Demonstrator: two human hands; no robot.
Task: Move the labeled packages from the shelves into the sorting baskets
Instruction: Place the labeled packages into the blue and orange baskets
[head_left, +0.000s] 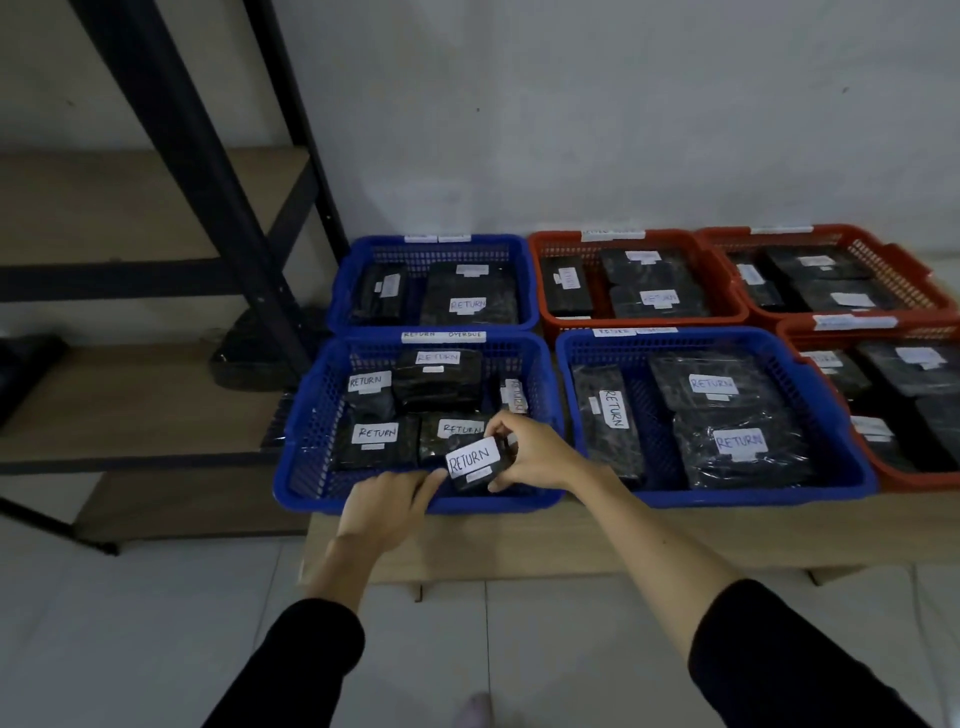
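Head camera looks down at two hands reaching into the near-left blue basket (306, 431). The right hand (535, 452) holds a small black package (480, 470) with a white label that says RETURN. Its fingers are curled round the package: the top fingers hook over the far edge and the thumb (501, 486) pinches the near edge, so the package sits between them, tilted up a bit. The package is low in the front part of the basket, just above the near rim.

The left hand (384, 504) lies over the front rim of the same basket. Its fingers are straight and close together, and the fingertips (434, 480) reach toward the left corner of the package. I cannot tell if they touch it.

More black packages with RETURN labels lie flat in the basket behind the held one. A strip on the far rim reads RETURN OVERDUE. Another blue basket (857, 467) sits to the right, one more blue basket (343, 280) behind, and red baskets (727, 306) beyond, all with black packages inside. The baskets rest on a low wooden bench (519, 545). A dark metal shelf (156, 405) with wooden boards stands on the left.
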